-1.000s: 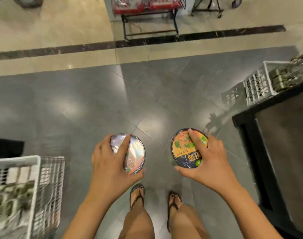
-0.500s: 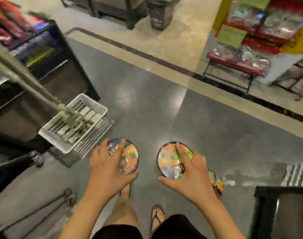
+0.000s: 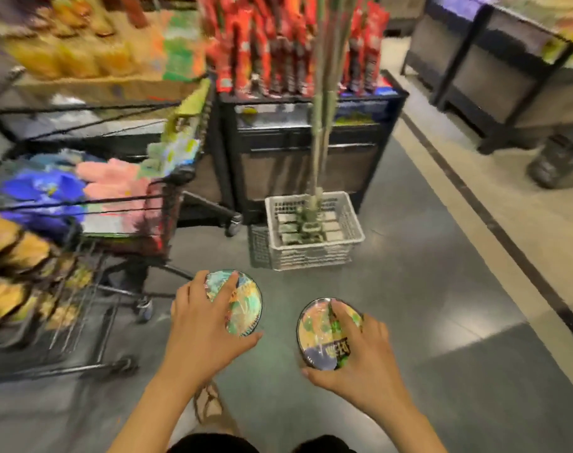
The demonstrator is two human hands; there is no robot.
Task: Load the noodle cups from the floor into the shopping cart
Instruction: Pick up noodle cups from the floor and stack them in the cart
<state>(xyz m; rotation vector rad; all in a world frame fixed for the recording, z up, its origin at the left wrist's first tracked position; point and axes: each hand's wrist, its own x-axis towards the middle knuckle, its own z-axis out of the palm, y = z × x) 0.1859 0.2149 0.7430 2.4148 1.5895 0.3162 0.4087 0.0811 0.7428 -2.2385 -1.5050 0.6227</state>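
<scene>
Grey shop floor (image 3: 425, 289) lies below; the left hand (image 3: 200, 335) grips one noodle cup (image 3: 242, 305) and the right hand (image 3: 363, 358) grips another noodle cup (image 3: 321, 335), both in the air, right of the shopping cart (image 3: 92, 243)

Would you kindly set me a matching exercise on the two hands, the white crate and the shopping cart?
1. left hand
2. right hand
3. white crate
4. shopping cart

a. on the floor, beyond both hands
b. holds the noodle cup nearer the cart
c. at the left, full of goods
d. holds the noodle cup with a dark band on its lid

Pairs: 1-b, 2-d, 3-a, 4-c.
</scene>
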